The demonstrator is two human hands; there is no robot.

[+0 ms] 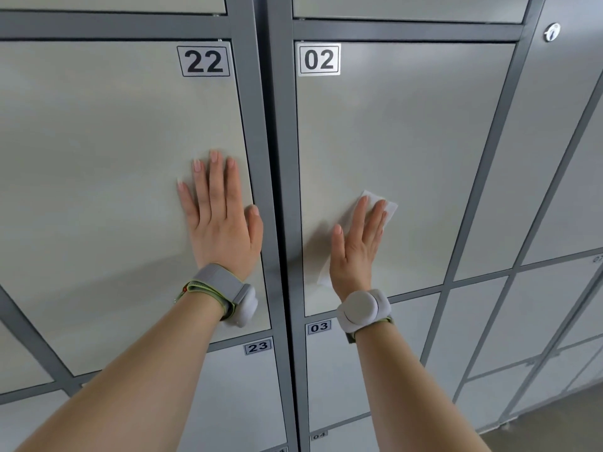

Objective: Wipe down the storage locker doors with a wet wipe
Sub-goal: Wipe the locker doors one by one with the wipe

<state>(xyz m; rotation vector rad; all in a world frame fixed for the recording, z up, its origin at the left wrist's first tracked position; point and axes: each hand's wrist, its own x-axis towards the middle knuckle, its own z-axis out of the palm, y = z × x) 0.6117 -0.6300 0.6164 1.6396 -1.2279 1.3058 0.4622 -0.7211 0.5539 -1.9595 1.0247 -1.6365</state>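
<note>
My flat left hand (222,220) braces door 22 (98,190); my flat right hand (357,243) presses the wet wipe (390,207) on door 02 (408,141); it could slip out and fall.

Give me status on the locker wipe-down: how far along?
Done: no door shows wet streaks or other proof of wiping, so cannot tell. In hand: right hand presses the wipe flat on door 02; left hand rests flat on door 22, without a wipe. Left: likely the rest of 02, plus door 03 and door 23 below.

Dark grey metal frame (277,158), dull beige floor (554,425) lower right, round silver lock (551,31), soft even light
</note>
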